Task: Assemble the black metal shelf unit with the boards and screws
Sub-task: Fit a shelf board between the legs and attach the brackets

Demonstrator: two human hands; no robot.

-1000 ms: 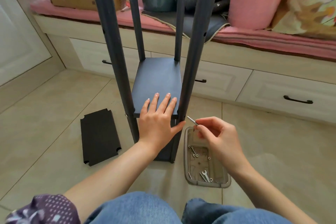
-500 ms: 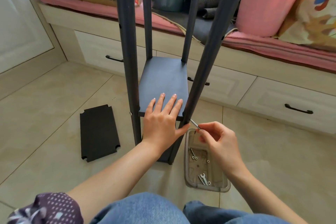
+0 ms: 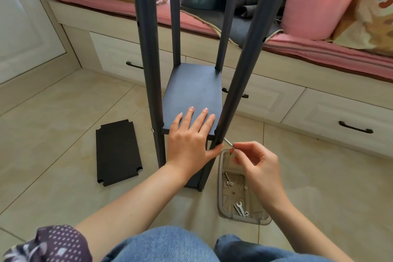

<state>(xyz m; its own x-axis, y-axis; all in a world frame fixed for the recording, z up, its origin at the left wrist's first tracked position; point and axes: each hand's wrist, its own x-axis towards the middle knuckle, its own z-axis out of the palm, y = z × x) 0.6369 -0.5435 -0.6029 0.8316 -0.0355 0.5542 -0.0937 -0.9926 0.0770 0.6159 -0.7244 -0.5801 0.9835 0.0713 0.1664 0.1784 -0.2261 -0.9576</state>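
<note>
Since a moment ago my right hand (image 3: 254, 162) has brought the screw (image 3: 228, 142) up until its tip meets the near right post (image 3: 242, 70), just below the shelf board (image 3: 192, 91). From the head view, my left hand (image 3: 189, 136) lies flat on that board, fingers straight, thumb against the post. My right fingers pinch the screw. A loose board (image 3: 118, 152) lies on the floor to the left; the tray (image 3: 221, 198) of screws and a small wrench (image 3: 239, 207) sits beneath my right hand.
</note>
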